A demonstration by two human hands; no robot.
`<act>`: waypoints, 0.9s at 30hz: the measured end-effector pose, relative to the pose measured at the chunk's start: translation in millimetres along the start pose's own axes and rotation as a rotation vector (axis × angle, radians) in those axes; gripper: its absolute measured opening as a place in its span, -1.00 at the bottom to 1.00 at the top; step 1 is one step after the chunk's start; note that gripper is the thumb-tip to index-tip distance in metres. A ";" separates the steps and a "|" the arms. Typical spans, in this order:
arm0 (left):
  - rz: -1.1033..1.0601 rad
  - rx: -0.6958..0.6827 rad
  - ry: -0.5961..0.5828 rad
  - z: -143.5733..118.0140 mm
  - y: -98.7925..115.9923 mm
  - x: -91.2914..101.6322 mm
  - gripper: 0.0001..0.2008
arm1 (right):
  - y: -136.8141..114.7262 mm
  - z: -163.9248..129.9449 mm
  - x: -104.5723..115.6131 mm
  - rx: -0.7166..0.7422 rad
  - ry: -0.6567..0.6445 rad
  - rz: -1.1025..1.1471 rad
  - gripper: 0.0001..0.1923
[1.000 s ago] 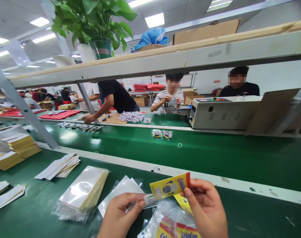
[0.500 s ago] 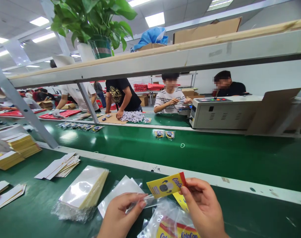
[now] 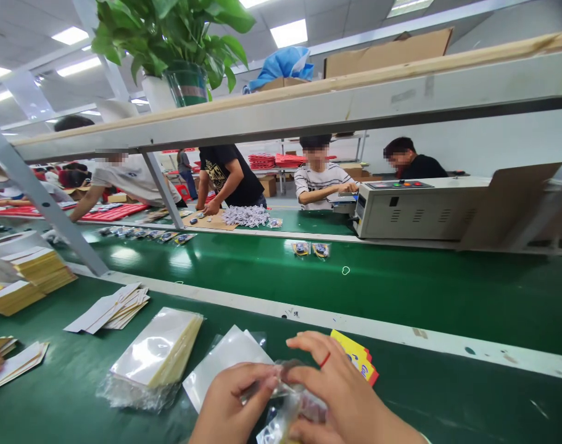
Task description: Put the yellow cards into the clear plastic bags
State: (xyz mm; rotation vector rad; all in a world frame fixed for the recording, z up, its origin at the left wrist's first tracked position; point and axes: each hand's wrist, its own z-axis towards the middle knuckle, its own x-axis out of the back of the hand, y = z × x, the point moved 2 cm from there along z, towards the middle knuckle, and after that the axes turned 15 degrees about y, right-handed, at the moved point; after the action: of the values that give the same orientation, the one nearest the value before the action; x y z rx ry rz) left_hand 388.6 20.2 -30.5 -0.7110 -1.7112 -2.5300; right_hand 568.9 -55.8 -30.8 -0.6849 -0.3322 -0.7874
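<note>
A clear bag (image 3: 281,394) is pinched between the left hand (image 3: 232,401) and right hand (image 3: 343,394), low over the green table (image 3: 77,394); a yellow card (image 3: 357,357) is seen just behind the right hand, whether gripped cannot be told. The thin film could be torn or the card creased if pinched too hard. A bag stack (image 3: 158,351), a loose sleeve (image 3: 225,361) and white cards (image 3: 111,308) are laid close at the left, where they could be knocked.
</note>
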 end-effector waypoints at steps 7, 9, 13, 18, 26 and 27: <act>0.375 0.038 0.130 15.4 -54.1 28.3 -0.43 | 28.0 -23.7 0.4 -0.656 -0.080 0.196 -0.96; 0.647 0.120 0.268 28.1 -75.7 44.0 -0.36 | 45.7 -36.2 3.2 -0.800 -0.093 0.088 -0.83; 0.726 0.216 0.311 46.5 -101.5 63.7 -0.49 | 86.1 -60.1 14.4 -0.879 -0.151 -0.490 -0.53; 0.595 0.239 0.289 51.9 -102.9 71.6 -0.81 | 118.2 -84.0 25.9 -0.989 -0.203 -0.637 -0.67; 0.216 0.342 0.284 49.8 -95.7 71.5 -0.48 | 136.1 -103.4 30.1 -1.073 -0.216 -0.460 -0.79; 0.172 0.357 0.292 48.7 -96.4 69.8 -0.40 | 136.4 -105.5 30.3 -1.075 -0.213 -0.436 -0.76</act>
State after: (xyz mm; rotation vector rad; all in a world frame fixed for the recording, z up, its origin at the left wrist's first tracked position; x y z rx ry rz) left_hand 319.3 119.1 -74.8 -0.4190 -1.8326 -2.0191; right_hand 693.2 -73.9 -152.8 -1.7509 -0.2326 -1.3187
